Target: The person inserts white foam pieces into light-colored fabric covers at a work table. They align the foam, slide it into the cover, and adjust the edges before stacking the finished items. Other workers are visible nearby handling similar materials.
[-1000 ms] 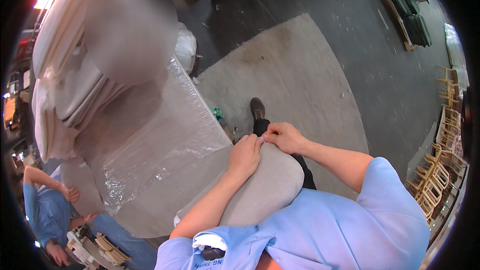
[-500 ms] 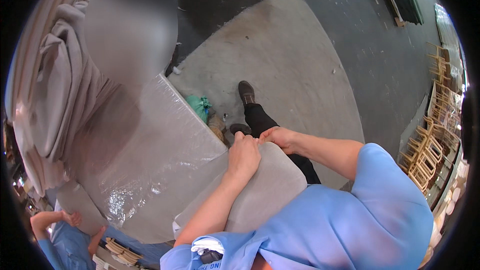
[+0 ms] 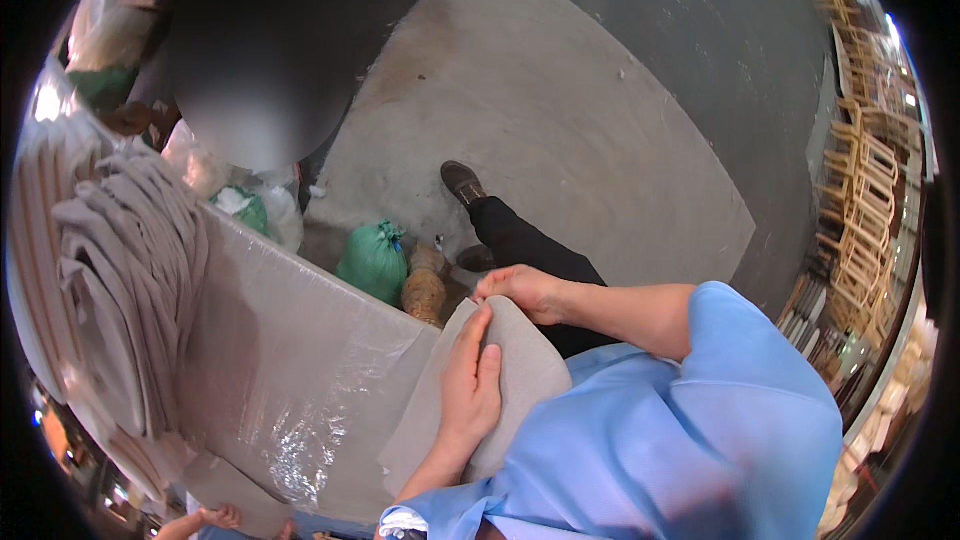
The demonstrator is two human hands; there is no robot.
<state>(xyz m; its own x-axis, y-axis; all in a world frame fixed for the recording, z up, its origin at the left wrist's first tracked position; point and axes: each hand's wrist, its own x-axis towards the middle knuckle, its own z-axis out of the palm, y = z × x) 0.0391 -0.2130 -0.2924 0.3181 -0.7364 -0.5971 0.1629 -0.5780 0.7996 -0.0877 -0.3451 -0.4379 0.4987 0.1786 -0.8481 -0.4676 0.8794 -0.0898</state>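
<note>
A light grey fabric piece [image 3: 530, 360], rounded like a seat cushion cover, is held against my front at the table's near right corner. My left hand [image 3: 470, 385] lies along it with fingers stretched out and thumb apart. At its far edge, my right hand [image 3: 525, 290] has fingers and thumb pinched on the fabric. Whether padding is inside I cannot tell. Beside my left forearm, a flatter grey part [image 3: 415, 435] of the fabric reaches onto the table.
The table [image 3: 250, 340] is covered in shiny plastic film. Folded grey cloth [image 3: 130, 270] is piled at its left. Past its edge stand a green tied bag [image 3: 372, 262] and a brown wrapped bundle [image 3: 425, 290]. Wooden frames [image 3: 865, 210] line the right. A co-worker's hand [image 3: 222, 517] holds grey fabric at lower left.
My left hand has gone from gripping the fabric's far edge to lying with straight fingers on it. My right hand keeps its pinch. The view has shifted, showing more of the green bag.
</note>
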